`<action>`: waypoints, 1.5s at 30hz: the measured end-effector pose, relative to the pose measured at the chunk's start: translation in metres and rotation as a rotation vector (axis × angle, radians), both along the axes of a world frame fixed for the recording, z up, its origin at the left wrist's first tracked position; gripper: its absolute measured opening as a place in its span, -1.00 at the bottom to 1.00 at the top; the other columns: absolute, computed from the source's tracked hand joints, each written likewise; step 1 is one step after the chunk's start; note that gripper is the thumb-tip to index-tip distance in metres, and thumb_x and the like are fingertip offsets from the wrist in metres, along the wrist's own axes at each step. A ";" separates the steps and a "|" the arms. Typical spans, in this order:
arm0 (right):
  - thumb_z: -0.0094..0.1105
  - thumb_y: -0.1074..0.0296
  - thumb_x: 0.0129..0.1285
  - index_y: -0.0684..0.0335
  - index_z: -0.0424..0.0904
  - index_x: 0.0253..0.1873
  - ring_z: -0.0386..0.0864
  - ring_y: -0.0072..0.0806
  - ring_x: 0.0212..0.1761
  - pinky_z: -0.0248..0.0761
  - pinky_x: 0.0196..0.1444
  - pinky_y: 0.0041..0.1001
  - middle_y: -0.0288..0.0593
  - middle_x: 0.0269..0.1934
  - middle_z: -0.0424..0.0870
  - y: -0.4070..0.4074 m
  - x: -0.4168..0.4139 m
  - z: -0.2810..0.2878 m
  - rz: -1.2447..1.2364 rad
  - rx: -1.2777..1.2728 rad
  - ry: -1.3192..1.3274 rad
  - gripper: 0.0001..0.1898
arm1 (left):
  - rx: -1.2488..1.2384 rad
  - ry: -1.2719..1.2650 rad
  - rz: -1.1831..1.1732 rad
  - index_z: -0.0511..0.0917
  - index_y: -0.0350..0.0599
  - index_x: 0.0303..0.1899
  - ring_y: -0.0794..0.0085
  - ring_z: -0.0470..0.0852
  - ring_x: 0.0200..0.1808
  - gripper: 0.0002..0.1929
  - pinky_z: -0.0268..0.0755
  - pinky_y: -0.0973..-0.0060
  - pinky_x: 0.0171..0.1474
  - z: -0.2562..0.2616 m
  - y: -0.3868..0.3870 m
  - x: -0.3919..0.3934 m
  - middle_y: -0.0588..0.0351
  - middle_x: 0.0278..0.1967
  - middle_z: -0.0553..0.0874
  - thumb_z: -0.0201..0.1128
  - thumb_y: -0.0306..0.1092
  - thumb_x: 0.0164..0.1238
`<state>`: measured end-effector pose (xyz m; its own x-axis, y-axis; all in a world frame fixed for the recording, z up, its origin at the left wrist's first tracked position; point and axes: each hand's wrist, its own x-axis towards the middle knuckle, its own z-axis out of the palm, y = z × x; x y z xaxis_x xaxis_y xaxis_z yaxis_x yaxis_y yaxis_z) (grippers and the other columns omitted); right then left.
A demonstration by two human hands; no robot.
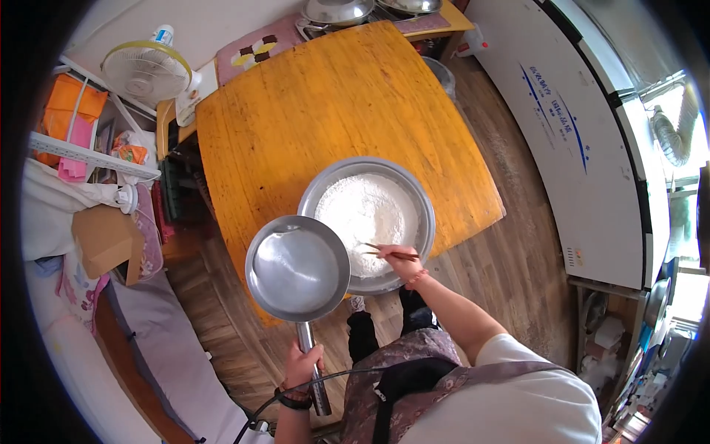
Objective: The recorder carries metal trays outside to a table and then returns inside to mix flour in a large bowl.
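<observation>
My left hand (302, 363) grips the metal handle of a round steel ladle or pan (299, 272), which holds clear liquid, seemingly water. Its rim overlaps the left side of a wide metal basin (424, 222) in this view; whether the two touch I cannot tell. White flour (360, 216) fills much of the basin, with a yellowish, damper-looking patch right of its middle. Over the basin's near right side, my right hand (402, 262) holds a pair of brown chopsticks (405, 256), their tips at the flour.
The basin sits at the near edge of a yellow wooden table (333, 111). Beyond the table are an electric fan (147, 69) and lidded metal pans (338, 10). A white chest freezer (577, 139) stands right; a cardboard box (108, 238) lies left. A black cable (327, 377) crosses my left forearm.
</observation>
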<state>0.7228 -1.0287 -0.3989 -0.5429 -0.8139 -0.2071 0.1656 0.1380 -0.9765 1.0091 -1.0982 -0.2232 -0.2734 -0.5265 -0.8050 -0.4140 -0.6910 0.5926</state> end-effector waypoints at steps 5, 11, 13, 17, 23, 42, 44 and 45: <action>0.08 0.59 0.14 0.24 0.61 -0.32 0.58 -0.55 -0.16 0.43 -0.12 -0.59 -0.22 -0.27 0.66 -0.060 -0.039 -0.004 -0.024 0.008 0.192 -0.88 | 0.017 0.058 -0.031 0.32 -0.21 -0.32 0.56 0.45 -0.73 -0.83 0.33 0.60 -0.66 -0.005 0.000 -0.001 0.19 -0.66 0.46 0.15 -0.47 0.10; 0.02 0.71 0.11 0.29 0.59 -0.35 0.53 -0.50 -0.08 0.35 0.03 -0.57 -0.20 -0.20 0.64 0.042 -0.056 -0.029 -0.148 -0.062 -0.120 -0.82 | 0.058 0.032 -0.005 0.32 -0.20 -0.32 0.57 0.45 -0.73 -0.83 0.33 0.60 -0.66 0.003 0.000 -0.003 0.19 -0.67 0.46 0.16 -0.47 0.11; 0.01 0.73 0.10 0.30 0.59 -0.36 0.53 -0.49 -0.06 0.34 0.05 -0.57 -0.18 -0.20 0.64 0.043 -0.024 -0.012 -0.130 0.028 -0.145 -0.81 | 0.042 0.026 -0.006 0.32 -0.21 -0.32 0.57 0.45 -0.73 -0.83 0.33 0.60 -0.66 0.000 0.002 0.002 0.19 -0.67 0.47 0.16 -0.47 0.11; 0.02 0.70 0.13 0.30 0.59 -0.31 0.56 -0.46 -0.13 0.37 0.03 -0.55 -0.14 -0.25 0.64 -0.014 0.009 -0.006 -0.054 0.016 -0.069 -0.83 | 0.019 0.032 -0.029 0.32 -0.21 -0.33 0.56 0.45 -0.74 -0.83 0.32 0.61 -0.66 -0.006 0.002 0.003 0.19 -0.67 0.47 0.16 -0.47 0.11; 0.05 0.64 0.13 0.28 0.58 -0.37 0.56 -0.49 -0.15 0.41 -0.08 -0.58 -0.16 -0.24 0.65 -0.059 -0.060 -0.001 -0.126 -0.018 0.012 -0.87 | -0.005 -0.006 -0.077 0.32 -0.20 -0.33 0.56 0.44 -0.73 -0.84 0.31 0.62 -0.66 -0.003 -0.003 -0.006 0.20 -0.67 0.47 0.14 -0.47 0.11; 0.05 0.63 0.15 0.27 0.59 -0.36 0.55 -0.54 -0.17 0.39 -0.11 -0.58 -0.25 -0.27 0.65 -0.034 -0.071 -0.015 -0.229 0.034 -0.054 -0.86 | -0.051 -0.019 -0.111 0.29 -0.18 -0.33 0.57 0.45 -0.74 -0.81 0.31 0.62 -0.67 0.003 -0.011 -0.011 0.19 -0.69 0.47 0.16 -0.46 0.11; 0.06 0.65 0.13 0.27 0.59 -0.38 0.55 -0.51 -0.15 0.38 -0.07 -0.57 -0.24 -0.28 0.64 -0.003 -0.069 0.000 -0.286 0.223 -0.120 -0.86 | -0.067 0.004 -0.070 0.29 -0.20 -0.33 0.57 0.45 -0.74 -0.81 0.31 0.62 -0.68 0.000 -0.012 -0.002 0.19 -0.70 0.47 0.16 -0.46 0.10; 0.07 0.66 0.12 0.27 0.59 -0.39 0.54 -0.49 -0.12 0.37 -0.04 -0.56 -0.23 -0.28 0.64 0.013 -0.061 0.018 -0.276 0.289 -0.122 -0.86 | -0.068 0.006 -0.064 0.29 -0.20 -0.33 0.57 0.45 -0.74 -0.81 0.31 0.62 -0.68 -0.001 -0.012 -0.001 0.19 -0.70 0.47 0.16 -0.46 0.10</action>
